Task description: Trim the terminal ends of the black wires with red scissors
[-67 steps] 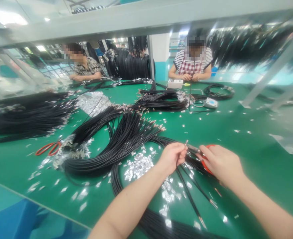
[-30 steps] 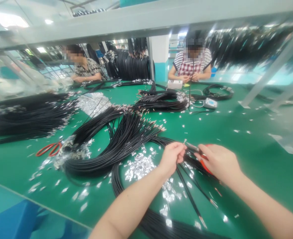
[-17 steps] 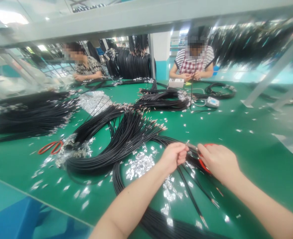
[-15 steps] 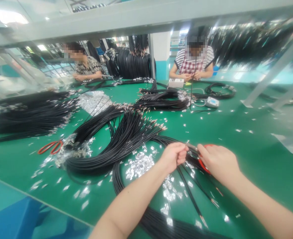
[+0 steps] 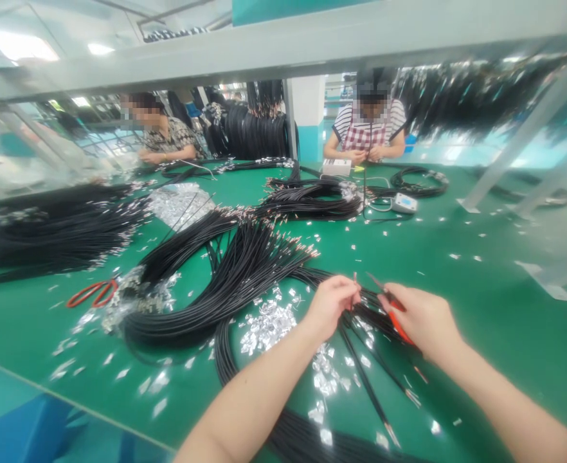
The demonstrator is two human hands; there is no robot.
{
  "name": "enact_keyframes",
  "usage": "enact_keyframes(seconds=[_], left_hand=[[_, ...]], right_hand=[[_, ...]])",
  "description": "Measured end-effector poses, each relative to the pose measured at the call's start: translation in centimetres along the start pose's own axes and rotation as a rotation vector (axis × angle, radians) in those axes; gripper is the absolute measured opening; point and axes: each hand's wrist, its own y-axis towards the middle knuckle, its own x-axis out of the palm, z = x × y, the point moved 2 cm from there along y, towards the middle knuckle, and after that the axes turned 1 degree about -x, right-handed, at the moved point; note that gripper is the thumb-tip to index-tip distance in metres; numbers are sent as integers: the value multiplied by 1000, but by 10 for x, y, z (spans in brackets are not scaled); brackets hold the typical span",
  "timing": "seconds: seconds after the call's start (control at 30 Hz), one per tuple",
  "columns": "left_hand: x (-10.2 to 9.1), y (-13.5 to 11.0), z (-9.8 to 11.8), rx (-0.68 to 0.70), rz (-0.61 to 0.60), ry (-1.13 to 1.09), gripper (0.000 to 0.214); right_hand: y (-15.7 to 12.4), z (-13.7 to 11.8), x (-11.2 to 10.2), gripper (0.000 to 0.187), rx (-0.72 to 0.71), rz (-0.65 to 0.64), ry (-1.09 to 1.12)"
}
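Note:
My left hand (image 5: 330, 303) is closed in a pinch on the end of a thin black cable (image 5: 360, 366) just above the green table (image 5: 486, 308). My right hand (image 5: 423, 318) is closed round red-handled scissors (image 5: 389, 307), whose blades point up and left toward the cable end, a short gap from it. Beneath both hands lies a loop of black cables (image 5: 245, 276) with metal terminals at their tips. A heap of small silvery scraps (image 5: 267, 321) sits just left of my left hand.
Big bundles of black cables (image 5: 47, 225) cover the left and middle of the table. A second pair of red scissors (image 5: 92, 293) lies at left. Two other people (image 5: 370, 128) work at the far edge near a small white device (image 5: 405, 203). Silvery scraps lie scattered about.
The scissor blades were at the cable end by my left fingers; now they have drawn back slightly to the right and tilted up. My view has dipped a little.

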Motion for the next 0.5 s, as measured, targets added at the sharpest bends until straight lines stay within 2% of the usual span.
enact_keyframes(seconds=[0.1,0.2,0.37,0.5], left_hand=[[-2,1,-2,50,84,79,11],[-1,-1,-1,131,154,105,10],[1,-6,4,210,225,142,11],[1,-4,7,169,177,46,16]], right_hand=[[-3,-1,10,19,307,-1,517],[-1,-14,22,26,461,-29,918],[7,-31,35,31,577,6,1143],[9,-30,40,34,627,-47,1207]])
